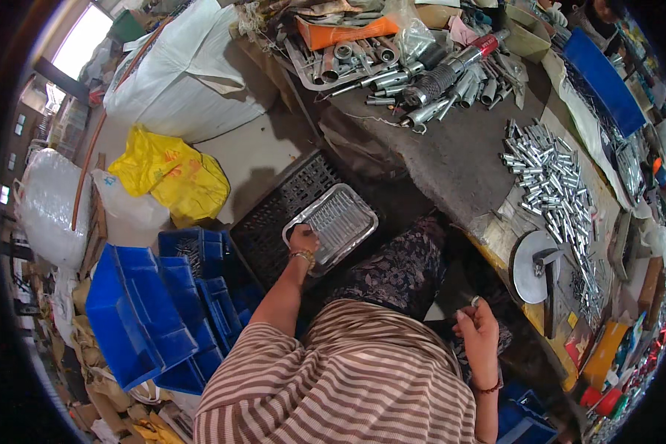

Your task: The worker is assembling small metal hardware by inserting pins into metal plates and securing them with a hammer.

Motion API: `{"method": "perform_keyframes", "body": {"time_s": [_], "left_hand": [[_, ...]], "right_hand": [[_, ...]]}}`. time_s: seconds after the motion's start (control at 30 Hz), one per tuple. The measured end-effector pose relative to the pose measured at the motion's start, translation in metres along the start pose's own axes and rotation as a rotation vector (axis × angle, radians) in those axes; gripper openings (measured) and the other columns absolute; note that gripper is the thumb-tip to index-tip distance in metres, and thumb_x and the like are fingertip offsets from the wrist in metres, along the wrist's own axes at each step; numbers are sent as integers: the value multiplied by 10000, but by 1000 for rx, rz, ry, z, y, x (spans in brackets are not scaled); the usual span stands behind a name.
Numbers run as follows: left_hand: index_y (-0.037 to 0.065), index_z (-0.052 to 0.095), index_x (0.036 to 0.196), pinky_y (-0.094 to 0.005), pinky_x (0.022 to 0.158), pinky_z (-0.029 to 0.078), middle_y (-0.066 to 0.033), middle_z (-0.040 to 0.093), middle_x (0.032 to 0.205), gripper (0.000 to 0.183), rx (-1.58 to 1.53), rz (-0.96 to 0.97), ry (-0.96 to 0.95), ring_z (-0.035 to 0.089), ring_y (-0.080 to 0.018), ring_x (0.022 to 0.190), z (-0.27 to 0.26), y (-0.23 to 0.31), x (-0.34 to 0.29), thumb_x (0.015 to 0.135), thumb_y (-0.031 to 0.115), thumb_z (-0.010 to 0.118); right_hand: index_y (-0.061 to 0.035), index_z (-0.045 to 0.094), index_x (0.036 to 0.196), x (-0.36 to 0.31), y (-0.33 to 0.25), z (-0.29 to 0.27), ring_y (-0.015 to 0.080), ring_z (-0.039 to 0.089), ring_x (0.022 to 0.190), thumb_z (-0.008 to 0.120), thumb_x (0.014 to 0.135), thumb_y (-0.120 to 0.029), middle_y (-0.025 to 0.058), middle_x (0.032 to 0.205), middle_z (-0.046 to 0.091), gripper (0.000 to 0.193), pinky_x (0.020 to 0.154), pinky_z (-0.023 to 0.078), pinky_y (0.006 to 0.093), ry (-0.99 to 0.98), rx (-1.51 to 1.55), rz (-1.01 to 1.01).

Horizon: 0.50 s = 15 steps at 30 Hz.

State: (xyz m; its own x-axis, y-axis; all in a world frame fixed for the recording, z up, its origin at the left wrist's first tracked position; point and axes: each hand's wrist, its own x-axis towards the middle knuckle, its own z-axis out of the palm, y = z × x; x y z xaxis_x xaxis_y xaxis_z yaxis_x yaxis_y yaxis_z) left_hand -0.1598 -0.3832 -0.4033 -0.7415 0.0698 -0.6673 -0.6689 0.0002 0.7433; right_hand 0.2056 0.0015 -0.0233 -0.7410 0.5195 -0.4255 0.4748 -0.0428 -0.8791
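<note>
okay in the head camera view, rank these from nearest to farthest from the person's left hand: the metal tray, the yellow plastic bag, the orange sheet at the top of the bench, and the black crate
From the left hand:
1. Metal tray, held at its near-left corner.
2. Black crate, directly beneath the tray and hand.
3. Yellow plastic bag, on the floor to the left.
4. Orange sheet, far up on the bench top.

Daylight enters from a window [81,37] at the upper left, blown out to near white, and it falls off toward the right side, which stays dimmer. The white sack [189,70] and the yellow bag [172,176] are brightly lit, while the space under the workbench [451,159] lies in deep shadow. The metal tray [333,222] and the pile of metal sleeves [551,185] show soft glare (no harsh highlights). Fisheye distortion bends straight edges near the rim, a black vignette rings the frame, and detail softens toward the edges.
</note>
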Motion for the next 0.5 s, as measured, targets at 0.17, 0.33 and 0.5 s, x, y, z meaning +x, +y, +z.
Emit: {"method": "perform_keyframes", "body": {"time_s": [0.17,0.33,0.5], "left_hand": [[59,631,1138,-384,571,563,-116,693,855,263,-21,-40,11,693,-228,658,40,-10,9,887,12,696],[50,697,994,-393,730,551,-54,695,881,134,493,667,411,667,-273,812,46,-4,13,872,81,744],[68,698,916,-334,607,489,7,640,772,99,857,1488,300,593,-128,676,114,93,-73,981,143,687]], "right_hand": [[-20,632,1263,-1,4,1,76,625,772,626,1007,-53,24,961,688,258,685,524,243,56,16,35],[27,637,1038,-1,3,-4,104,601,753,687,967,-65,70,847,668,127,685,513,294,87,-25,38],[23,652,1098,3,12,-4,129,568,737,727,962,-121,132,851,671,212,675,504,320,120,-2,-110]]}}
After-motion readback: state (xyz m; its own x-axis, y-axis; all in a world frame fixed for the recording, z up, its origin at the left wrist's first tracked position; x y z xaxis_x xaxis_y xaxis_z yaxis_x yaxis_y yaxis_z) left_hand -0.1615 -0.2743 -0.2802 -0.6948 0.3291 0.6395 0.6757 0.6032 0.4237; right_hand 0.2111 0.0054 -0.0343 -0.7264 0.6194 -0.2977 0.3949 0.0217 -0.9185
